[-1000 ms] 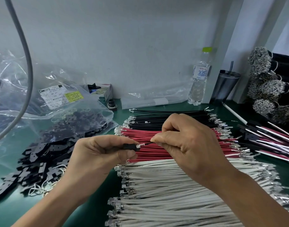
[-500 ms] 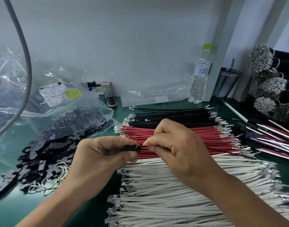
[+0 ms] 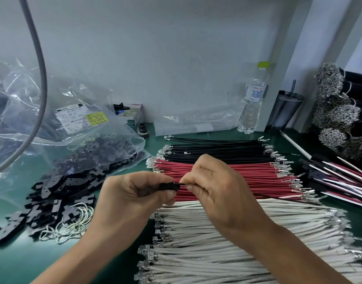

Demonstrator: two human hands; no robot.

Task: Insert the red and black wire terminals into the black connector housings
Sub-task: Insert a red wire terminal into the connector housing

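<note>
Both hands meet above the red wires [image 3: 237, 175]: left hand [image 3: 135, 197] grips black housing [image 3: 169, 186], right hand [image 3: 217, 187] pinches black wire [image 3: 282, 198].

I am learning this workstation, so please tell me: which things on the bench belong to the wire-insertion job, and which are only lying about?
Belong to the job:
- black connector housing, held in the left hand
- black wire, pinched by the right hand
- black wires
- red wires
- loose housings

Lying about:
- white wires
- water bottle
- dark tumbler
- small box
</note>
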